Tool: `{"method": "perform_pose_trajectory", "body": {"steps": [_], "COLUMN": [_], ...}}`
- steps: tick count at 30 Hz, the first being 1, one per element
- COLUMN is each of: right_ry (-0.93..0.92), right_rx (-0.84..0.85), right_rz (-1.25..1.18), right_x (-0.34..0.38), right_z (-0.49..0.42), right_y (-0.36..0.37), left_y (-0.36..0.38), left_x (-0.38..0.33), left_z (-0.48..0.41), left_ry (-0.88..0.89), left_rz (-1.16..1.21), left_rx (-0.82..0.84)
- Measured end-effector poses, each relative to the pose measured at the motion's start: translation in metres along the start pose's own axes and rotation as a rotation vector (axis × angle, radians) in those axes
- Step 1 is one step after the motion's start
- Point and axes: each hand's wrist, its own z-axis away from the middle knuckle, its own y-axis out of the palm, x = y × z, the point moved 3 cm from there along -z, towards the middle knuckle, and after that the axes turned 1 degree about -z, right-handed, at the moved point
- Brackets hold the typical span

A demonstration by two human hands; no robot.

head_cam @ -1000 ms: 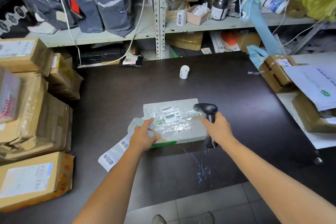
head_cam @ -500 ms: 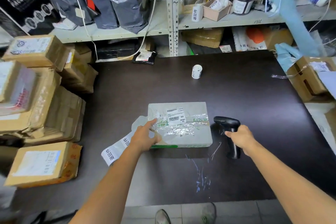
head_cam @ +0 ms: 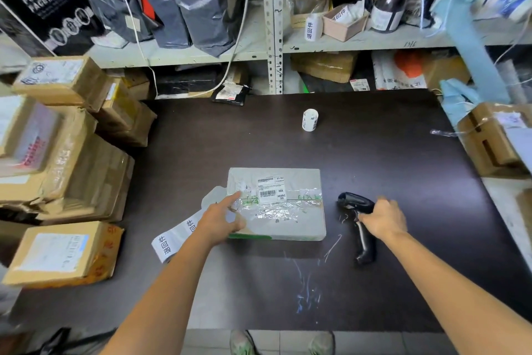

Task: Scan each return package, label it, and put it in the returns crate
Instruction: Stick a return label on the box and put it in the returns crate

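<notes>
Left hand (head_cam: 221, 218) fingers (head_cam: 233, 198) lie straight on package (head_cam: 288, 212); right hand (head_cam: 384, 218) grips scanner (head_cam: 364, 241) beside it.

1. The flat grey taped package (head_cam: 290, 210) lies on the dark rectangular table (head_cam: 388, 153).
2. Black handheld barcode scanner (head_cam: 357, 205): just right of the package.
3. Small white label roll (head_cam: 309, 120): behind the package.
4. Stacked brown cardboard boxes (head_cam: 57, 153): well left.
</notes>
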Motion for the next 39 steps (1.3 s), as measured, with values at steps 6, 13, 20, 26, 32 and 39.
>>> {"method": "perform_pose_trajectory", "body": {"steps": [6, 13, 20, 26, 32, 39], "right_ry": [-0.269, -0.441, -0.629, -0.764, -0.764, -0.759], "right_rx": [-0.192, 0.181, 0.296, 0.363, 0.379, 0.304], "right_rz": [-0.056, -0.022, 0.037, 0.14, 0.333, 0.193], "right_x": [0.069, 0.178, 0.266, 0.31, 0.311, 0.315], "right_z": [0.032, 0.077, 0.128, 0.146, 0.14, 0.131], "right_y": [-0.019, 0.033, 0.109, 0.152, 0.169, 0.172], "left_y": [-0.007, -0.067, -0.119, -0.114, -0.098, -0.091], "left_x": [-0.005, 0.034, 0.112, 0.132, 0.118, 0.113], "left_z": [0.007, 0.029, 0.048, 0.043, 0.026, 0.004], "left_ry": [-0.021, -0.025, -0.1, -0.081, 0.014, -0.049], "left_rz": [-0.016, -0.251, -0.386, -0.3, -0.262, -0.216], "left_rx": [0.022, -0.083, -0.067, -0.039, -0.027, -0.018]}}
